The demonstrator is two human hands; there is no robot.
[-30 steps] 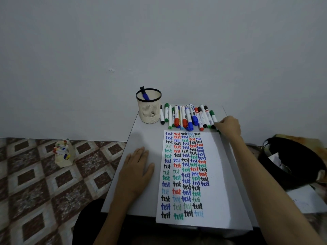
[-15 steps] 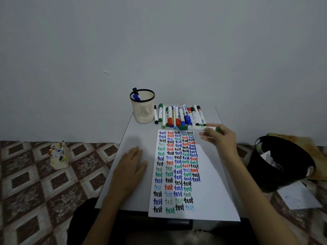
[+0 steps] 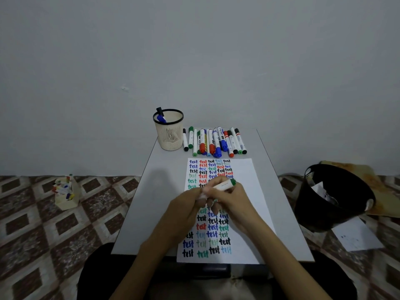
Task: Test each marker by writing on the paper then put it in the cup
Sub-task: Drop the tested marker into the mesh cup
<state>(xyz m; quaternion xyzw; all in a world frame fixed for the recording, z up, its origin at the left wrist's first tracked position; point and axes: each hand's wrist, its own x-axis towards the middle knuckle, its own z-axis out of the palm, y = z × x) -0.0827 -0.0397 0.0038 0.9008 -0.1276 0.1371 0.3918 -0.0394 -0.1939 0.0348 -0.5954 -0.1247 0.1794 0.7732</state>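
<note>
A green-ended white marker [image 3: 225, 184] is held over the middle of the paper [image 3: 242, 182]. My right hand [image 3: 229, 198] grips its barrel, and my left hand [image 3: 186, 208] pinches its near end, where the cap is hidden by fingers. The paper carries rows of "test" in several colours. A beige mesh cup [image 3: 169, 131] with a black rim stands at the table's far left and holds one blue marker [image 3: 161, 116]. Several markers [image 3: 214, 141] lie side by side to the cup's right.
The small grey table [image 3: 151, 180] stands against a plain wall. A black bin [image 3: 333, 198] with crumpled paper stands on the floor to the right, with a loose sheet [image 3: 357, 237] beside it. On the tiled floor to the left is a small beige box [image 3: 65, 191] of oddments.
My right hand brought the green marker from the row back over the paper's middle. My left hand lifted off the table and closed on the marker's near end.
</note>
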